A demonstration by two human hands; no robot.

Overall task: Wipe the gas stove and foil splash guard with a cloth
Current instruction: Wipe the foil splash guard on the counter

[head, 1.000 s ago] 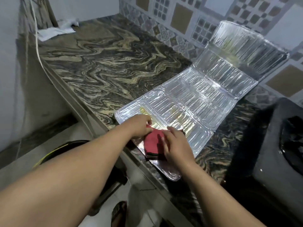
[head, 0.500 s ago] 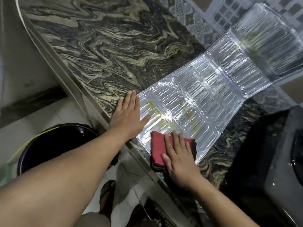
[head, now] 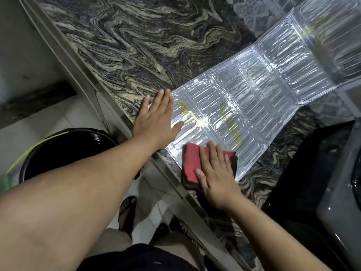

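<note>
At the lower left of the frame a black bucket (head: 66,151) stands on the floor below the marbled worktop (head: 136,47), directly under the edge where the work is being done. Just right of it, near the centre, the person's left hand (head: 156,122) lies flat with fingers spread wide, gripping nothing, its palm pinning the near left corner of the foil splash guard (head: 254,90), which is laid out flat across the worktop and runs toward the upper right. Yellowish greasy streaks (head: 187,116) show on the panels just beside that hand. Lower centre, the right hand (head: 214,171) presses open-palmed on a folded red cloth (head: 192,161); its grip is not closed around the cloth but holds it down by pressure alone, at the guard's near edge, where cloth and foil both overhang the worktop lip. The thin foil looks likely to buckle or tear if the cloth is pushed hard against the ribs, and a stroke toward the body could carry the cloth off the edge. At the lower right the dark gas stove (head: 322,182) sits close beside the guard, apparently not yet being wiped.
</note>
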